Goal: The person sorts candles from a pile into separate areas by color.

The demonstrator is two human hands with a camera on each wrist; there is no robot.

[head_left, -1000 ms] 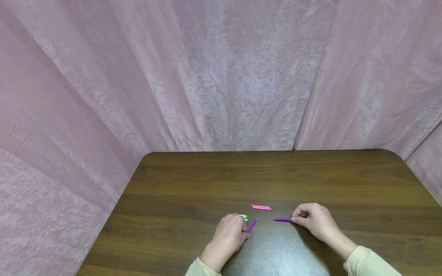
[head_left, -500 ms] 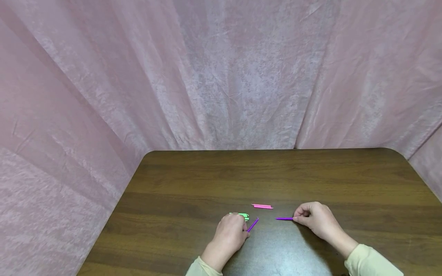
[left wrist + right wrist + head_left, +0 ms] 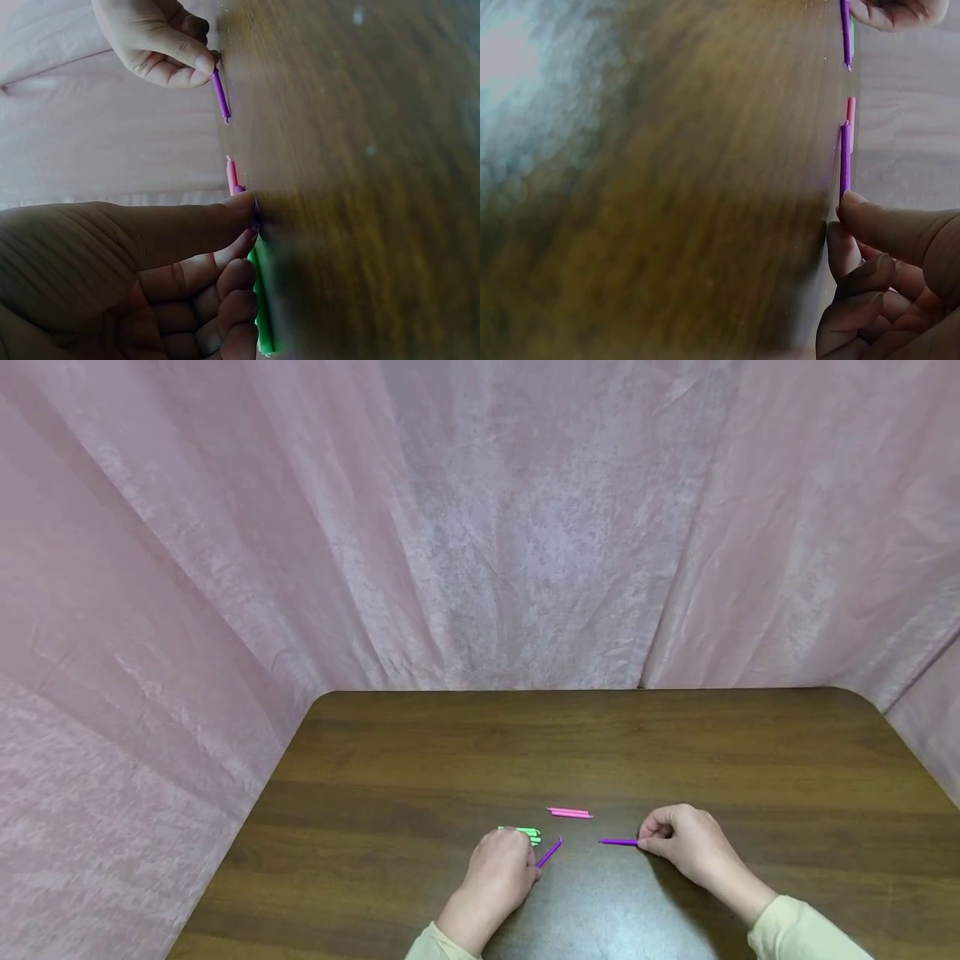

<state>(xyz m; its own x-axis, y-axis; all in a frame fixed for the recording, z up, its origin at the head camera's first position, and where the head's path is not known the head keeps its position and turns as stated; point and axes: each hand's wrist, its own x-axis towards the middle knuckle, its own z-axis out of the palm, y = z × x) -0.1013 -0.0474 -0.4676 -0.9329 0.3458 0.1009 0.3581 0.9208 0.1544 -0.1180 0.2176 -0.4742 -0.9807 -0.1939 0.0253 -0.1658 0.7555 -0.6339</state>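
Observation:
Thin candles with short wicks lie low over the brown table. My left hand pinches the end of a purple candle, which slants away to the right. Just beyond its knuckles are several green candles, partly covered by the hand. My right hand pinches another purple candle between thumb and forefinger; its free end points left, toward the first one. A gap separates the two purple candles. Behind that gap, two pink candles lie side by side. In the right wrist view the right thumb presses on the purple candle's end.
The wood-grain table has rounded far corners and a bright glare patch between the forearms. Pink velvety curtains hang behind it and at both sides.
More of the green candles shows beyond my left hand than a second ago. Both hands keep their pinch on the purple candles and hardly move; the view shifts slightly.

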